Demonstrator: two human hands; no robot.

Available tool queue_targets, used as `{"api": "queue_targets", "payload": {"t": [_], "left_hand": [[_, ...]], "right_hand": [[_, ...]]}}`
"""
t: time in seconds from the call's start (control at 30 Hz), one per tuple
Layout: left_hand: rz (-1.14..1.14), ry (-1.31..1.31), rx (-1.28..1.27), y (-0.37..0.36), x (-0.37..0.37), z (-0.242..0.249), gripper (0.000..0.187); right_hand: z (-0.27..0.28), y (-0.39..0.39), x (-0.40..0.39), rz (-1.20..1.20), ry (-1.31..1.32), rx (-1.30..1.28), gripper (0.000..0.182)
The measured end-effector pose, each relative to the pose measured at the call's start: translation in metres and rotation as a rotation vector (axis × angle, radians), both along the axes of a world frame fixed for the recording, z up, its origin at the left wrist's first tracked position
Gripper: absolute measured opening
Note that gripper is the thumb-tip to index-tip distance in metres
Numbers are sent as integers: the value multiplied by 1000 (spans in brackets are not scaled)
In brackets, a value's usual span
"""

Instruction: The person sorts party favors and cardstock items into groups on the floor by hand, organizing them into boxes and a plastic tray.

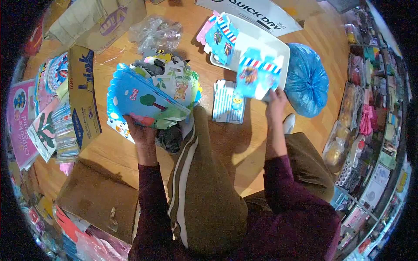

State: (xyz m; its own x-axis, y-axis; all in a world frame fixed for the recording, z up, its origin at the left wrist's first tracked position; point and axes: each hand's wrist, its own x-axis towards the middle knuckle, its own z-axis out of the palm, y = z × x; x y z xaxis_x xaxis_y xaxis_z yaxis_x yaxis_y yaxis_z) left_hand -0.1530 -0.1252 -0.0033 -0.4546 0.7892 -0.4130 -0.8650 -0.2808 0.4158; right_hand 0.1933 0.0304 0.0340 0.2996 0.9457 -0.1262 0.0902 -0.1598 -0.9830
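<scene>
My left hand [143, 135] is closed around the lower edge of a stack of flat paper boxes [126, 93] with scalloped tops, blue and printed with "Oink!" and a tree. Behind it spreads a pile of printed cutouts [178, 85] with animals and leaves. Pinched in my right hand [276, 103] is a light blue flat paper box [252, 71] with red, white and blue stripes, slightly blurred, over a white plastic bin [283, 54]. Similar striped paper boxes [221, 41] lean at the bin's left side. Below the bin, a blue-and-white striped pack [224, 108] lies on the floor.
A tied blue plastic bag [307, 80] bulges right of the bin. Crumpled clear plastic [156, 35] lies at the back. An upright cardboard box [85, 91] and party goods [24, 126] stand left. Packed shelves [365, 130] line the right. A brown carton [98, 195] sits lower left.
</scene>
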Motion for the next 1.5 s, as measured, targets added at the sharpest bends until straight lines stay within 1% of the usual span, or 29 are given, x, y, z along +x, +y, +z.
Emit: {"api": "queue_targets", "payload": {"t": [0.07, 0.13, 0.2, 0.23, 0.27, 0.33, 0.4, 0.47, 0.5, 0.53, 0.57, 0.6, 0.67, 0.8, 0.87, 0.9, 0.97, 1.1, 1.17, 1.2, 1.3, 1.37, 1.4, 1.47, 1.5], "left_hand": [[-41, -19, 54, 1, 2, 0, 69], [-37, -9, 50, 0, 4, -5, 68], [-33, 5, 47, 0, 6, -10, 67], [-32, 8, 56, 0, 6, -12, 66], [-32, 13, 65, 1, 7, -12, 66], [-29, 23, 55, 3, 8, -4, 65], [-23, 33, 42, 5, 8, 3, 64], [-28, -37, 46, 5, 8, 6, 64], [-29, -38, 47, 7, 9, 8, 64], [-33, -4, 57, 9, 9, 9, 65], [-38, 29, 66, 9, 9, 9, 66], [-39, 29, 65, 8, 9, 9, 66], [-30, 23, 21, 8, 9, 8, 68], [-35, 43, 28, 8, 10, 10, 69], [-34, -57, 60, 8, 8, 8, 70], [-33, -57, 59, 7, 8, 9, 70], [-31, 29, -1, 6, 8, 13, 70], [-39, 43, 28, 5, 6, 10, 70], [-15, 18, 12, 4, 5, 7, 70], [-13, 17, 13, 4, 5, 8, 70], [-18, 46, 1, 4, 5, 9, 70], [-3, 12, -18, 3, 6, 6, 70], [-3, 11, -19, 2, 6, 6, 70], [-30, 32, 49, 4, 6, 6, 69], [-27, 32, 51, 4, 6, 4, 69]], "right_hand": [[-35, -37, 22, 122, 4, -135, 15], [-43, -69, 13, 147, 113, -242, 16], [-83, -88, 22, 125, 85, -333, 15], [-96, -93, 24, 173, 74, -308, 13], [-107, -95, 27, 171, 75, -307, 13], [-124, -93, 29, 141, -25, -335, 11], [-125, -89, 25, 127, 2, -318, 9], [-126, -87, 25, 64, -113, -384, 9], [-132, -85, 29, 62, -114, -383, 9], [-140, -84, 33, 86, -239, -373, 13], [-138, -84, 32, 110, -363, -364, 16], [-136, -85, 31, 109, -363, -366, 16], [-129, -83, 26, 127, -652, -384, 26], [-125, -81, 22, 140, -744, -448, 33], [-123, -80, 18, 163, -899, -448, 36], [-120, -80, 16, 165, -900, -448, 36], [-110, -79, 10, 181, -920, -468, 37], [-89, -77, 1, 228, -941, -493, 38], [-84, -75, 1, 296, -982, -575, 39], [-85, -75, 4, 297, -983, -573, 39], [-76, -71, 1, 362, -1029, -492, 37], [-60, -63, -9, 265, -1028, -184, 34], [-58, -56, -12, 266, -1029, -185, 34], [-58, -27, -20, 264, -813, -115, 33], [-52, -11, -29, 258, -747, -143, 35]]}}
